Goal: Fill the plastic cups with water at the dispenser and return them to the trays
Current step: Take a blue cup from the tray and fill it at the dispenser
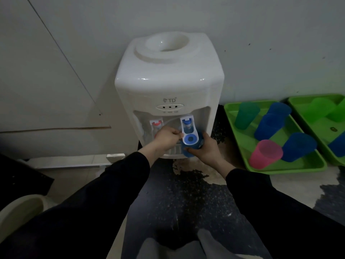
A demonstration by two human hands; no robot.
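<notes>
A white water dispenser [169, 86] stands on the floor against the wall, with no bottle on top. My right hand [207, 148] grips a blue plastic cup [189, 151] under the blue tap lever [189, 131]. My left hand [168, 138] has its fingers curled at the left edge of that lever, seemingly pinching it. A red tap [156, 124] sits to the left, partly hidden by my left hand. On the right a green tray [280, 168] carries a teal cup [246, 114], a pink cup [265, 154] and three blue cups [298, 146].
A second green tray [302, 103] at the far right holds green cups [321, 107] and a blue one. The dark speckled floor [186, 193] in front of the dispenser looks wet. A cream cabinet panel [46, 81] stands left; a pale bowl-shaped object [20, 208] lies at lower left.
</notes>
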